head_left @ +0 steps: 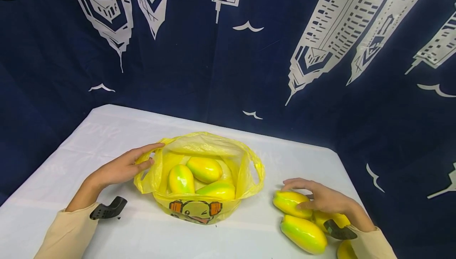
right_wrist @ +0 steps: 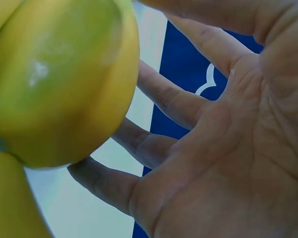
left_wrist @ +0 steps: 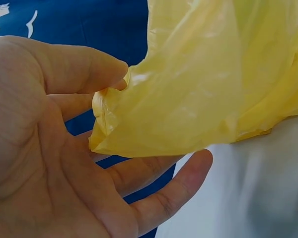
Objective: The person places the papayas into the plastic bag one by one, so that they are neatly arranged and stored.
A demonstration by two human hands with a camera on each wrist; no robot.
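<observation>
A yellow plastic bag [head_left: 199, 207] with a cartoon face stands wide open on the white table, several yellow-green papayas [head_left: 181, 179] inside it. My left hand [head_left: 122, 167] holds the bag's left handle, thumb on the near side and fingers behind the thin plastic [left_wrist: 188, 89]. To the right of the bag, my right hand [head_left: 325, 197] reaches over a papaya [head_left: 289, 203], its thumb and fingers around the fruit. The right wrist view shows this papaya [right_wrist: 64, 89] close up, with the fingers along its far side.
Beside the right hand lie a papaya [head_left: 304, 235] in front, another [head_left: 322, 218] partly under the wrist, and one [head_left: 345, 250] cut off by the frame's lower edge. A dark blue curtain [head_left: 213, 81] with white building prints hangs behind the white table [head_left: 117, 128].
</observation>
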